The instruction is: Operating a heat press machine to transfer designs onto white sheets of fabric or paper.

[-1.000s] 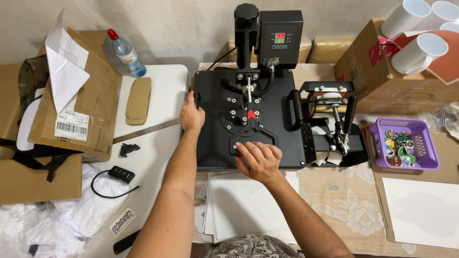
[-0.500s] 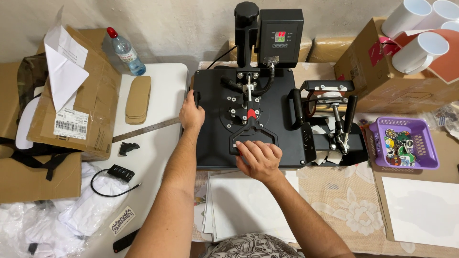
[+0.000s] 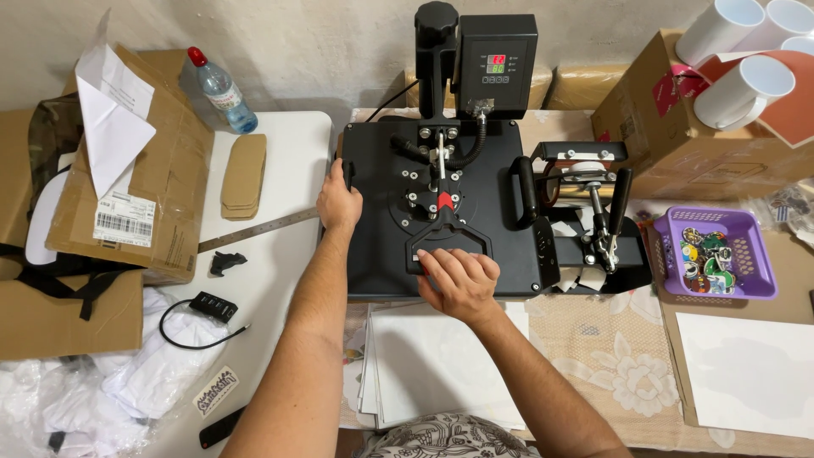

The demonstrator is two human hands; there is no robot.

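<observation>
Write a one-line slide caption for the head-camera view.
Left hand grips the side of a black heat press while the right hand holds its front handle.

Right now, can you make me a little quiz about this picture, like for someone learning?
1. True or false: the right hand is on the press handle.
2. What does the left hand touch? A) the bottle B) the left edge of the black press C) the purple basket
3. Fill in: the bottle has a ___ cap.

Key: 1 true. 2 B; the bottle stands far off at the back left, and the purple basket sits to the right of the press. 3 red.
</observation>
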